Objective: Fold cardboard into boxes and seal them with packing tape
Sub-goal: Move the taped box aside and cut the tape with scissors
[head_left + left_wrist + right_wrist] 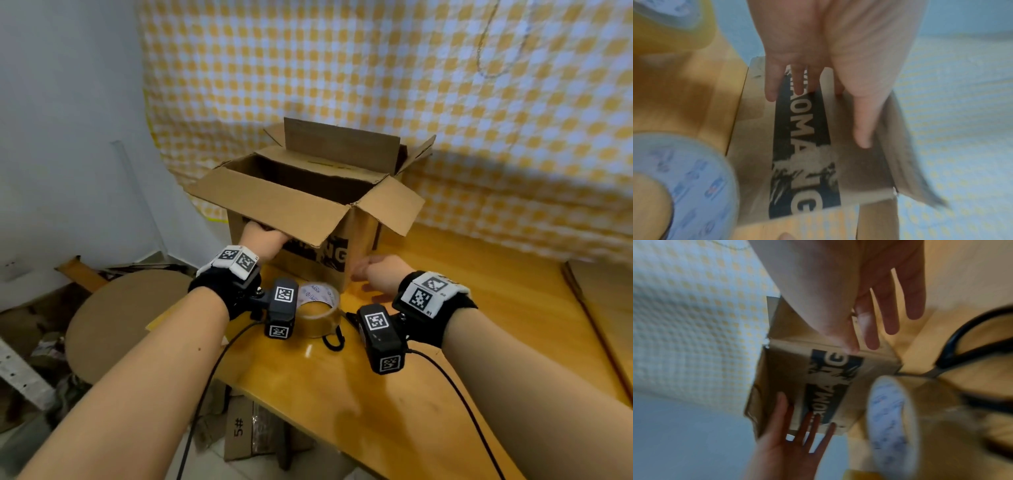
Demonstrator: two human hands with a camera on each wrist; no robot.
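Though half hidden beneath the near flap [274, 202] in the head view, shows plainly from the wrist views: left hand [265, 240], flat and wide, fingers [797, 81] straight and slightly spread. Presses on the printed front of the cardboard box [359, 236], toward its left end, fingertips over the black band of lettering [803, 146]. Holds nothing.

Right hand [376, 270]: likewise wide, fingers [892, 308] straight and apart. Sits at the box's near right corner, low down, thumb tip [849, 345] against the vertical corner edge. Fingers reach along the right side face; cannot tell whether they touch it. Grips nothing.

Box: stands upright on the wooden table [462, 359], close to the table's left edge, all four top flaps open and splayed outward, the inside dark. Shows the letters "OMA" and "NG" in the black band; the rest is hidden or smeared.

Just in front of the box, between the two wrists: roll of clear packing tape [318, 308], lying flat on the table. Touching or nearly touching it on the near side: scissors with black handles [334, 339], partly hidden by the right wrist camera.

Behind the box and table: yellow-and-white checked cloth [376, 68], hanging. At the table's right edge: flat cardboard sheets [603, 301]. Left of the table, lower down: round brown top [120, 318] among cardboard scraps. Under the table, on the floor: carton marked "5#" [246, 431].
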